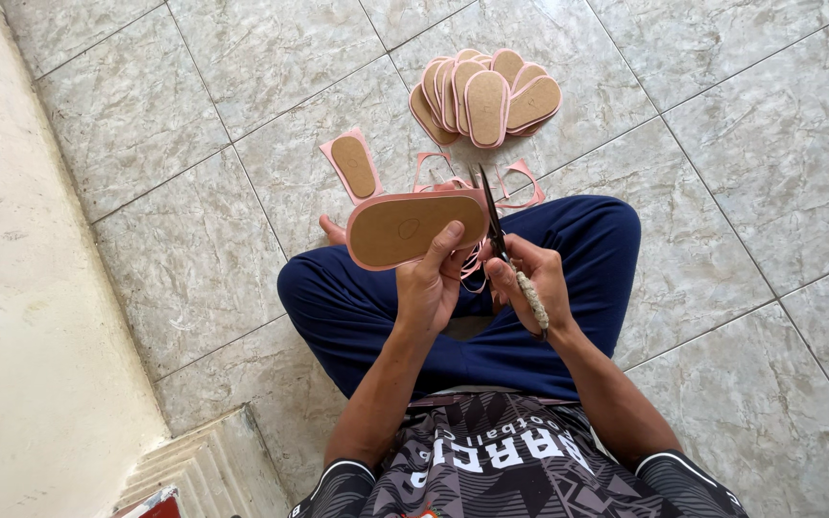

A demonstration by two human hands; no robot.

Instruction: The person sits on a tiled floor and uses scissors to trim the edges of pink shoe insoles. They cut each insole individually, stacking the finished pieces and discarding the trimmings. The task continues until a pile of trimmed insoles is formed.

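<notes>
Trimming looks underway: the left hand (pixel 429 288) pinches the tan insole (pixel 414 228) while right-hand fingers (pixel 520 273) grip scissors (pixel 491 216) beside its pink edge, so cutting onward needs turning it.

No label, sign or screen showed anywhere on the tiled floor. The only possible package was a small red-and-white corner (pixel 151 504) at about seven o'clock, cut off by the bottom edge beside the ribbed step; too little of it was visible to tell what it was.
</notes>
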